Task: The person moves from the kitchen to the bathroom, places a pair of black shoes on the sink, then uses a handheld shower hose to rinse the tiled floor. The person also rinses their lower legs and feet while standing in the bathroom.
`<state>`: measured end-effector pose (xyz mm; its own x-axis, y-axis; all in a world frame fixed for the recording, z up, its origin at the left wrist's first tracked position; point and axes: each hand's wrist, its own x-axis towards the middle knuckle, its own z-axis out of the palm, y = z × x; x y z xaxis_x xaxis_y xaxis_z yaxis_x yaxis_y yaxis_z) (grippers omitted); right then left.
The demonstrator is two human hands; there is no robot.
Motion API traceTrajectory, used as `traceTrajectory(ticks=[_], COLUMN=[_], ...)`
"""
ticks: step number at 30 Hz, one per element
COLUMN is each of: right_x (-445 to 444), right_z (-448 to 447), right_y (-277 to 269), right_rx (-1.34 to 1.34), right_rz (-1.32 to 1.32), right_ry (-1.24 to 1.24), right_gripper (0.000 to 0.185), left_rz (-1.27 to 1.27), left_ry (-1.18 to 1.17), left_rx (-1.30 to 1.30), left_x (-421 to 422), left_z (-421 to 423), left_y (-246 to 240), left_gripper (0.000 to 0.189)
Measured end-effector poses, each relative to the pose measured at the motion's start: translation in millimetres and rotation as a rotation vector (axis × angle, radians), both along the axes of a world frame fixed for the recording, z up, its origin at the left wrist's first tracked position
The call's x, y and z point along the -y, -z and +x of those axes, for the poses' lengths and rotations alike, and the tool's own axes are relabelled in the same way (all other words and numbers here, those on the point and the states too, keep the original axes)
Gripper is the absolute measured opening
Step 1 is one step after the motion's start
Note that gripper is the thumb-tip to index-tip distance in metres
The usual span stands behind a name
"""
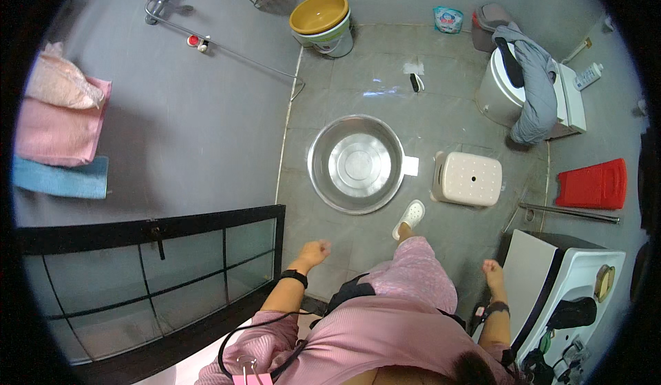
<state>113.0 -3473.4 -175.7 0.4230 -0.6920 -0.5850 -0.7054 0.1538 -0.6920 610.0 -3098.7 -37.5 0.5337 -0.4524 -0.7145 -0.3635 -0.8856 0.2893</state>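
My left hand (313, 254) hangs in front of me on the left, fingers curled, with nothing seen in it. A black band circles that wrist. Its nearest large thing is the black-framed glass door (186, 271) to its left. My right hand (493, 274), also curled and holding nothing visible, is beside the white washing machine (532, 271). A wide metal basin (324, 183) rests on the tiled floor ahead of me. To its right stands a beige plastic stool (467, 178) with small holes in its top. One foot in a white clog (410, 217) is between them.
A grey padded garment (537, 90) lies over the toilet (496, 95). Buckets under a yellow basin (320, 13) stand in the far left corner. A brush (414, 83) lies on the floor. Towels (62, 126) hang left; a red plastic washboard (594, 184) leans right.
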Motion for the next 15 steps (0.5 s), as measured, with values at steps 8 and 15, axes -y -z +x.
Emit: traceTrajectory(ticks=[8,15], right_x=[60,22], right_z=[194,314], right_y=[-67,-114], right_rx=[-0.354,-0.521], right_rz=[-0.064,-0.152], right_ry=[-0.316,-0.541], right_gripper=[0.030,0.040], left_rz=[-0.165,0.290], left_ry=[-0.268,-0.469], left_rx=[0.007,-0.250], left_x=[-29,-148], left_z=[16,28], left_y=[-9,45], left_gripper=[0.027,0.032])
